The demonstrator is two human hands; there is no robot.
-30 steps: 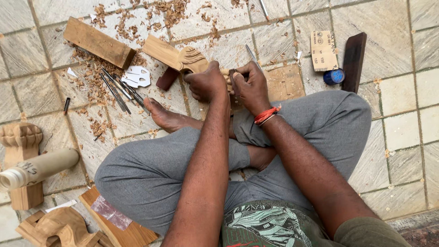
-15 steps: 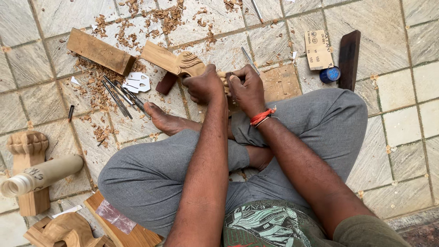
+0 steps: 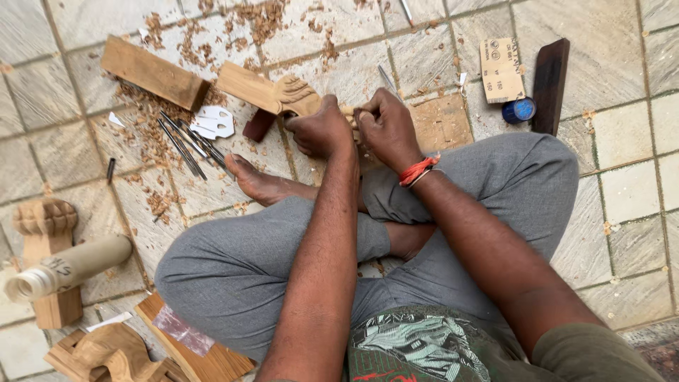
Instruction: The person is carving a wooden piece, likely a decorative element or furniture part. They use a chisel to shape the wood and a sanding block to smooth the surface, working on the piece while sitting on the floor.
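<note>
- Pale stone floor tiles [image 3: 622,64], littered with wood shavings [image 3: 152,120], fill the head view; a person sits cross-legged on them in grey trousers, one bare foot [image 3: 265,185] pointing left.
- Both hands meet at the top centre. The left hand [image 3: 322,131] is clamped over a carved wooden piece [image 3: 272,92], a pale block with ridged, scalloped carving at the end nearest the hands.
- The right hand [image 3: 385,127], a red thread at its wrist, is closed round a thin metal tool [image 3: 387,79] whose shaft pokes up above the knuckles.
- The carved piece lies on the floor just ahead of the foot, its plain end pointing up-left.
- Judging from this, detail carving is under way; the next cut seems to call for a firm left-hand hold and a short, controlled push of the blade.
- Nearby: a plain wooden block [image 3: 152,71], a fan of thin chisels [image 3: 185,141], a white paper template [image 3: 212,122], a sheet of sandpaper [image 3: 502,69], a blue cap [image 3: 522,110] and a dark wooden bar [image 3: 550,85].
- Lower left: a rolled paper tube [image 3: 67,269] across a carved post [image 3: 46,233], and more carved pieces [image 3: 106,354].
- Hidden: the tool's tip and the spot being cut sit beneath the hands. The lower-left carvings are cut off by the frame.
</note>
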